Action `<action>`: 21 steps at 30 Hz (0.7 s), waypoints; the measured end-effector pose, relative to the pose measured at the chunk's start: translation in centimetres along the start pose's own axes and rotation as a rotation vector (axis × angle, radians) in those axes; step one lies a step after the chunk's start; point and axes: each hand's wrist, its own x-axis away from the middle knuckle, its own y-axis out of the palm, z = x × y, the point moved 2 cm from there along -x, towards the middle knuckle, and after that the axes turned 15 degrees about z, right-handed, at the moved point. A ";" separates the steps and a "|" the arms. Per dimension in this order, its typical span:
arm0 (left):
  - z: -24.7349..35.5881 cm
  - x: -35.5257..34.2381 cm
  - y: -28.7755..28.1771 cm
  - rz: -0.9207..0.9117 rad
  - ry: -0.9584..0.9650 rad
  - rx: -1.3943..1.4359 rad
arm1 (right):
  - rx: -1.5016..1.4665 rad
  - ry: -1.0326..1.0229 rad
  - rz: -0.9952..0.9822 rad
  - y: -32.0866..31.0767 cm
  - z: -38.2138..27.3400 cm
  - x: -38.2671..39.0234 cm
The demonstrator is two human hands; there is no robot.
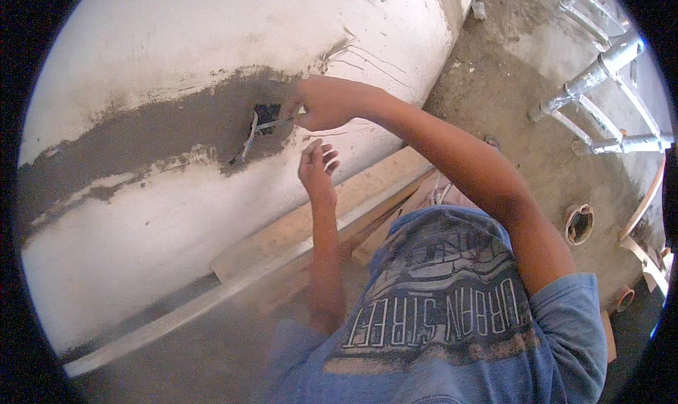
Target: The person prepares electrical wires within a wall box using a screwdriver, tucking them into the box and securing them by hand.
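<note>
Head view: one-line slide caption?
Right hand beside a dark opening with white wires in grey plaster; left hand nearby, open.

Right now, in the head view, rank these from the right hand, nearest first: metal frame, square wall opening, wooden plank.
1. Square wall opening: just left of the right hand.
2. Wooden plank: lower in the picture, beyond the left hand.
3. Metal frame: far over at upper right.

Blue tee (473, 379), short slvs (573, 323), dk front print (441, 284)
</note>
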 end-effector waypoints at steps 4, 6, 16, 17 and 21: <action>-2.6 2.1 1.7 -0.125 -0.087 -0.013 | 0.049 0.021 -0.086 0.2 -0.2 -1.7; -4.3 2.7 1.4 -0.148 -0.130 -0.059 | 0.032 0.027 -0.219 -0.5 0.3 -2.4; -18.2 4.5 -0.6 -0.494 -0.219 -0.338 | 0.095 -0.018 -0.230 -2.0 -0.2 -3.5; -20.2 4.2 -1.7 -0.531 -0.110 -0.492 | 0.032 -0.037 -0.233 -1.7 1.4 -3.2; -29.0 8.9 -2.2 -0.686 0.181 -0.864 | -0.097 0.175 -0.336 -6.2 2.0 3.9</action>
